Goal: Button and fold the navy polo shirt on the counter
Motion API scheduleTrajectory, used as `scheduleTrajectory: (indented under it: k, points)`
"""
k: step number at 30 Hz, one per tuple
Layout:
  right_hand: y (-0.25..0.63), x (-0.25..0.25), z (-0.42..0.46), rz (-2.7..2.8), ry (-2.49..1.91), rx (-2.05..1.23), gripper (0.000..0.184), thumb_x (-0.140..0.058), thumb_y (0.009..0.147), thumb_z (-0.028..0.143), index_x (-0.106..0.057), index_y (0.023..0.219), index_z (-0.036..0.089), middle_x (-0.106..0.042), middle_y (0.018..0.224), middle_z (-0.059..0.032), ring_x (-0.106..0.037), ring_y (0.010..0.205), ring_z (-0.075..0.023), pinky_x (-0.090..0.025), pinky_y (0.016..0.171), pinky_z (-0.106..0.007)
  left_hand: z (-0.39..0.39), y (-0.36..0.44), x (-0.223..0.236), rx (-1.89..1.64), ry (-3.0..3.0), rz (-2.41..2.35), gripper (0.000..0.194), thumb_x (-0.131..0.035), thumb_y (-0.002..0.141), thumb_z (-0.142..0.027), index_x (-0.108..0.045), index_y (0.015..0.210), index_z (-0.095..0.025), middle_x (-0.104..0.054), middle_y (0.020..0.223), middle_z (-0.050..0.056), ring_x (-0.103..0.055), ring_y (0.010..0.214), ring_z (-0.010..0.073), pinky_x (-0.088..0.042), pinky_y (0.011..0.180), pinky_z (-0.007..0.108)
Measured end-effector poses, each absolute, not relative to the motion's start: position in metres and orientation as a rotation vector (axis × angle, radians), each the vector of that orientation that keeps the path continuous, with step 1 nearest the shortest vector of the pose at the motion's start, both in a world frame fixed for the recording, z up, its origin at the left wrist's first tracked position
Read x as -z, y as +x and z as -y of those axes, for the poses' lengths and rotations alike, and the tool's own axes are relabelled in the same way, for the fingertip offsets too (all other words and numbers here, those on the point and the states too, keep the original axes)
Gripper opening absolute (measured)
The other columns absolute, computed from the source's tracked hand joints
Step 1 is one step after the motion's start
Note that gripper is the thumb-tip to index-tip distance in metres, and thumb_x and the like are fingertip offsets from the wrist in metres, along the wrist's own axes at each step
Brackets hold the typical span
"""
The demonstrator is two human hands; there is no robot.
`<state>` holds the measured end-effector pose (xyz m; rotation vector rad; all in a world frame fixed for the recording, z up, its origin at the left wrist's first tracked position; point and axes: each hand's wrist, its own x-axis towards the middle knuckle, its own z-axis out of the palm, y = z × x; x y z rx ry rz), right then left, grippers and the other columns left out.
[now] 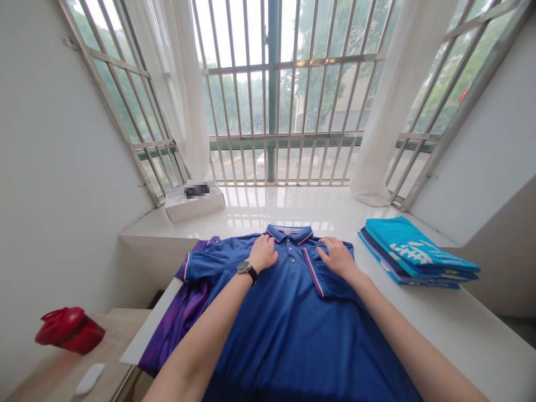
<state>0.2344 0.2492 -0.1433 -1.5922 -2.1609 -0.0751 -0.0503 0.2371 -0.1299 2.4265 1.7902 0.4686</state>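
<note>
A dark blue polo shirt [268,324] lies spread out, its striped collar [288,233] pointing toward the window. On the left of the collar, my left hand [263,253] rests on the cloth, fingers slightly bent and nothing visibly gripped. The sleeve on the right side is folded inward over the body, its striped cuff [313,272] slanting across the chest. My right hand [338,257] lies on that folded sleeve near the shoulder, thumb and fingers apart. The left sleeve [203,262] is stretched outward. Beneath it, a purple garment [180,324] shows partly; the rest is hidden.
A stack of folded clothes [412,251], bright blue on top, sits at the right on the white sill [285,204]. A white box [195,207] stands at the back left. Lower left, a red container [71,329] and a white mouse-like object [90,379] are on a wooden surface.
</note>
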Motion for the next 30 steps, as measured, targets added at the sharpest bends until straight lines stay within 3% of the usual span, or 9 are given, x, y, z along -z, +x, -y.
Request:
scheduleTrajectory:
  k: [3, 7, 11, 17, 20, 22, 24, 27, 30]
  points:
    - [0.203, 0.149, -0.250, 2.296, -1.709, 0.045, 0.051, -0.046, 0.092, 0.048, -0.059, 0.128, 0.014, -0.060, 0.133, -0.0157, -0.052, 0.125, -0.0293, -0.036, 0.108, -0.040, -0.232, -0.065, 0.141, -0.395, 2.311, -1.947, 0.066, -0.053, 0.088, -0.051, -0.051, 0.135, -0.005, -0.044, 0.146, 0.026, -0.038, 0.137, 0.0379, -0.028, 0.115, 0.053]
    - [0.196, 0.166, -0.260, 2.226, -1.862, 0.053, 0.067, -0.041, 0.092, 0.060, -0.052, 0.138, 0.012, -0.050, 0.145, -0.0173, -0.044, 0.133, -0.0323, -0.031, 0.112, -0.045, -0.233, -0.071, 0.152, -0.308, 2.226, -2.058, 0.086, -0.041, 0.084, -0.076, -0.042, 0.145, -0.016, -0.035, 0.156, 0.018, -0.026, 0.145, 0.0357, -0.017, 0.118, 0.055]
    - [0.205, 0.174, -0.272, 2.247, -1.933, 0.008, 0.078, -0.037, 0.090, 0.068, -0.044, 0.146, 0.015, -0.041, 0.153, -0.0159, -0.036, 0.140, -0.0329, -0.025, 0.115, -0.047, -0.238, -0.074, 0.156, -0.367, 2.219, -2.033, 0.097, -0.038, 0.077, -0.086, -0.040, 0.148, -0.022, -0.032, 0.158, 0.017, -0.020, 0.147, 0.0380, -0.009, 0.117, 0.061]
    - [0.208, 0.175, -0.278, 2.281, -1.973, -0.048, 0.083, -0.030, 0.089, 0.072, -0.036, 0.152, 0.017, -0.033, 0.159, -0.0139, -0.027, 0.146, -0.0320, -0.019, 0.118, -0.049, -0.248, -0.080, 0.153, -0.474, 2.171, -1.882, 0.094, -0.054, 0.074, -0.081, -0.045, 0.145, -0.019, -0.033, 0.157, 0.020, -0.021, 0.147, 0.0395, -0.007, 0.118, 0.062]
    - [0.208, 0.176, -0.276, 2.274, -1.964, -0.054, 0.083, -0.029, 0.090, 0.072, -0.036, 0.152, 0.017, -0.034, 0.159, -0.0135, -0.028, 0.146, -0.0315, -0.019, 0.118, -0.048, -0.248, -0.100, 0.135, -0.611, 2.084, -1.763, 0.077, -0.061, 0.080, -0.063, -0.050, 0.140, -0.015, -0.044, 0.149, 0.020, -0.036, 0.141, 0.0337, -0.025, 0.117, 0.050]
    - [0.208, 0.176, -0.276, 2.267, -1.956, -0.059, 0.083, -0.029, 0.090, 0.072, -0.038, 0.151, 0.017, -0.035, 0.158, -0.0137, -0.029, 0.146, -0.0312, -0.018, 0.118, -0.048, -0.239, -0.127, 0.117, -0.810, 2.058, -1.771, 0.054, -0.057, 0.087, -0.046, -0.057, 0.131, -0.014, -0.057, 0.135, 0.018, -0.052, 0.128, 0.0277, -0.037, 0.110, 0.039]
    - [0.209, 0.176, -0.276, 2.261, -1.950, -0.065, 0.083, -0.029, 0.090, 0.072, -0.039, 0.151, 0.018, -0.036, 0.158, -0.0138, -0.029, 0.146, -0.0309, -0.019, 0.118, -0.049, -0.219, -0.165, 0.100, -0.881, 2.044, -1.910, 0.038, -0.056, 0.087, -0.036, -0.064, 0.117, -0.015, -0.066, 0.119, 0.015, -0.062, 0.112, 0.0266, -0.043, 0.103, 0.036]
    - [0.209, 0.175, -0.276, 2.246, -1.951, -0.073, 0.081, -0.030, 0.090, 0.071, -0.040, 0.150, 0.018, -0.036, 0.157, -0.0137, -0.029, 0.145, -0.0305, -0.020, 0.118, -0.048, -0.170, -0.225, 0.087, -0.816, 1.854, -2.266, 0.026, -0.053, 0.087, -0.036, -0.067, 0.097, -0.017, -0.071, 0.096, 0.012, -0.067, 0.092, 0.0260, -0.048, 0.087, 0.033]
    - [0.209, 0.175, -0.276, 2.237, -1.950, -0.075, 0.079, -0.030, 0.090, 0.070, -0.042, 0.149, 0.017, -0.038, 0.156, -0.0139, -0.031, 0.144, -0.0305, -0.022, 0.117, -0.048, -0.119, -0.266, 0.095, -0.759, 1.542, -2.543, 0.033, -0.051, 0.087, -0.049, -0.065, 0.084, -0.020, -0.071, 0.079, 0.009, -0.067, 0.081, 0.0280, -0.046, 0.073, 0.032]
